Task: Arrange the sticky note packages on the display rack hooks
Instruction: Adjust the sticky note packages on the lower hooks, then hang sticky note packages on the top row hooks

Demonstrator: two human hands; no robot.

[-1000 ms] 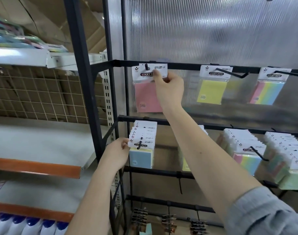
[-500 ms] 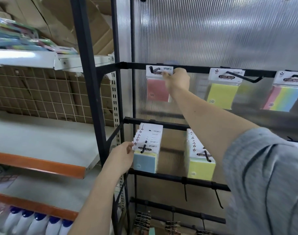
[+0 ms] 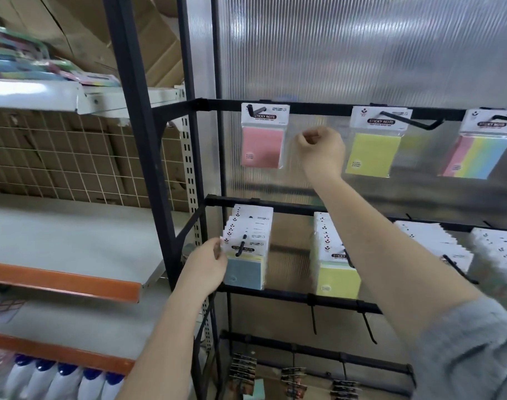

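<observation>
Released, the pink package (image 3: 263, 135) now hangs alone on the top-left hook (image 3: 253, 109) as the right hand (image 3: 323, 150) withdraws, fingers curled, holding nothing. Left hand (image 3: 209, 262) pinches the blue stack (image 3: 246, 249), probably to pull the next package.

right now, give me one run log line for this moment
left hand: pinches front blue package on middle-row hook | right hand: curled, holds nothing, beside pink package | pink package: hung on top hook
</observation>
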